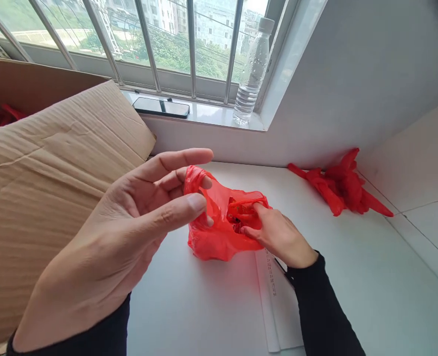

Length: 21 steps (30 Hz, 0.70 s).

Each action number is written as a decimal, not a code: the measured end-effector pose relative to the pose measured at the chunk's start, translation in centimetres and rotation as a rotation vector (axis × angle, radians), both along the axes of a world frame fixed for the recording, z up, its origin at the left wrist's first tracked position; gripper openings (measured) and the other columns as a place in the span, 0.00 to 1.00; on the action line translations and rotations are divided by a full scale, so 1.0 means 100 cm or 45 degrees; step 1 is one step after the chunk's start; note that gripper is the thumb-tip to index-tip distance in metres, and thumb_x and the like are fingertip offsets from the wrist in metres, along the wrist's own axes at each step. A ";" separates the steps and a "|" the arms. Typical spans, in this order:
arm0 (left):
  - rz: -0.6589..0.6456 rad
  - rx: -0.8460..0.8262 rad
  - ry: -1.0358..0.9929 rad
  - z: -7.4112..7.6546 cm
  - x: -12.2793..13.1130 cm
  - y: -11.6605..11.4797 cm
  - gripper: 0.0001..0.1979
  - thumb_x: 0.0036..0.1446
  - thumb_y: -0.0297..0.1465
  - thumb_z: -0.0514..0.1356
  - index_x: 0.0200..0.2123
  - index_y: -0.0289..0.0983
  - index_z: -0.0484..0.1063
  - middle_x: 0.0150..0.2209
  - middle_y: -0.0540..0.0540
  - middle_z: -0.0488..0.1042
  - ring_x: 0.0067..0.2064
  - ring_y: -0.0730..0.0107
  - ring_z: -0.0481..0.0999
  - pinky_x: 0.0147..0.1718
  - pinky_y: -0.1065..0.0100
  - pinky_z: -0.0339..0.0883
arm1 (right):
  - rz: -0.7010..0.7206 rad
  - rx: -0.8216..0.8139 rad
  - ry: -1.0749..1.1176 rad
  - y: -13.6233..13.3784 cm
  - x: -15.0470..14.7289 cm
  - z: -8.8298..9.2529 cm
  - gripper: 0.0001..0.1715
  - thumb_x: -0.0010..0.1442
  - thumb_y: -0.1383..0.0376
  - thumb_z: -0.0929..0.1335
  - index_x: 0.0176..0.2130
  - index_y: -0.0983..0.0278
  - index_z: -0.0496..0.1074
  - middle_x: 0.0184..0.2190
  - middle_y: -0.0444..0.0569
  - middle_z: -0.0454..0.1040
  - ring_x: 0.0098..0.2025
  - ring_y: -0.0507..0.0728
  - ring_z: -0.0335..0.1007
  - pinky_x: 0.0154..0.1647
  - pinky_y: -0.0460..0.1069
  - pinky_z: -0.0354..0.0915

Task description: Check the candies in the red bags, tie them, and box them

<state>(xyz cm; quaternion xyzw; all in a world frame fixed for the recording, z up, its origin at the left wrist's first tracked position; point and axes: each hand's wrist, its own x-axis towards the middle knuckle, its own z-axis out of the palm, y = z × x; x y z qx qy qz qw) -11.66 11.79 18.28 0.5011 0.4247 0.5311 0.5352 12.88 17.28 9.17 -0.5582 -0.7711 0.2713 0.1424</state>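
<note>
A thin red plastic bag point(219, 242) is stretched between my two hands above the white table. My left hand point(130, 217) has the bag's handle looped over its lower fingers, while its index finger and thumb stretch apart. My right hand point(278, 235) pinches the other side of the bag at its opening, fingers partly inside the red film. Small dark red things with printed patterns point(237, 212) show within the opening; their kind is unclear. White paper sheets point(278, 311) and a dark slim object, perhaps a pen, lie beneath my right wrist.
A large cardboard box point(52, 198) with red material inside stands at left. Another red plastic bag, knotted point(337, 185), lies by the wall at right. On the windowsill are a phone point(161, 107) and a part-filled clear water bottle point(250, 79). Metal bars cross the window.
</note>
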 end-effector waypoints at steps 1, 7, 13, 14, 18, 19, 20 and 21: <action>0.006 0.024 0.005 0.000 0.002 0.001 0.24 0.58 0.31 0.70 0.56 0.52 0.76 0.43 0.49 0.78 0.43 0.69 0.78 0.39 0.77 0.78 | -0.007 -0.007 -0.022 0.001 0.000 -0.002 0.22 0.60 0.68 0.71 0.53 0.55 0.71 0.50 0.48 0.81 0.51 0.64 0.78 0.45 0.55 0.68; 0.091 0.168 0.091 0.001 0.012 0.002 0.24 0.58 0.30 0.70 0.58 0.49 0.76 0.41 0.50 0.80 0.45 0.72 0.77 0.41 0.81 0.76 | -0.192 0.076 0.072 -0.006 0.005 0.024 0.08 0.66 0.58 0.68 0.36 0.56 0.75 0.28 0.44 0.77 0.29 0.58 0.73 0.30 0.52 0.62; 0.276 0.201 0.375 0.002 0.017 -0.009 0.13 0.64 0.37 0.66 0.52 0.51 0.79 0.38 0.54 0.85 0.38 0.70 0.85 0.38 0.78 0.80 | -0.253 0.167 0.845 -0.040 0.007 0.070 0.12 0.71 0.51 0.66 0.45 0.56 0.70 0.32 0.42 0.76 0.31 0.53 0.72 0.31 0.46 0.68; 0.322 0.237 0.449 0.004 0.019 -0.014 0.14 0.65 0.38 0.65 0.53 0.52 0.78 0.36 0.55 0.85 0.37 0.69 0.86 0.37 0.77 0.80 | -0.206 0.151 0.903 -0.046 0.006 0.074 0.14 0.70 0.50 0.67 0.48 0.54 0.70 0.30 0.41 0.75 0.30 0.52 0.71 0.30 0.45 0.68; 0.301 0.345 0.541 0.015 0.038 -0.036 0.12 0.67 0.38 0.63 0.53 0.54 0.76 0.23 0.59 0.79 0.23 0.76 0.80 0.27 0.79 0.76 | 0.029 0.188 0.924 -0.067 -0.001 0.082 0.30 0.63 0.49 0.74 0.62 0.45 0.68 0.29 0.40 0.71 0.27 0.52 0.70 0.30 0.45 0.72; 0.228 0.354 0.508 0.016 0.044 -0.041 0.09 0.68 0.37 0.61 0.50 0.54 0.76 0.21 0.60 0.76 0.21 0.77 0.78 0.23 0.79 0.73 | 0.075 0.200 0.895 -0.070 -0.004 0.082 0.32 0.62 0.51 0.75 0.63 0.43 0.67 0.29 0.39 0.71 0.28 0.52 0.71 0.32 0.46 0.73; 0.159 0.357 0.478 0.016 0.048 -0.046 0.07 0.69 0.35 0.60 0.48 0.52 0.76 0.20 0.60 0.75 0.20 0.77 0.76 0.22 0.78 0.71 | 0.122 0.199 0.866 -0.072 -0.007 0.081 0.32 0.63 0.54 0.75 0.63 0.42 0.68 0.30 0.40 0.72 0.29 0.52 0.72 0.33 0.47 0.73; 0.109 0.357 0.464 0.016 0.051 -0.049 0.07 0.69 0.34 0.60 0.47 0.51 0.75 0.22 0.58 0.75 0.21 0.76 0.76 0.21 0.77 0.70 | 0.174 0.182 0.844 -0.073 -0.010 0.079 0.28 0.64 0.57 0.74 0.61 0.42 0.70 0.31 0.40 0.73 0.30 0.52 0.73 0.35 0.47 0.74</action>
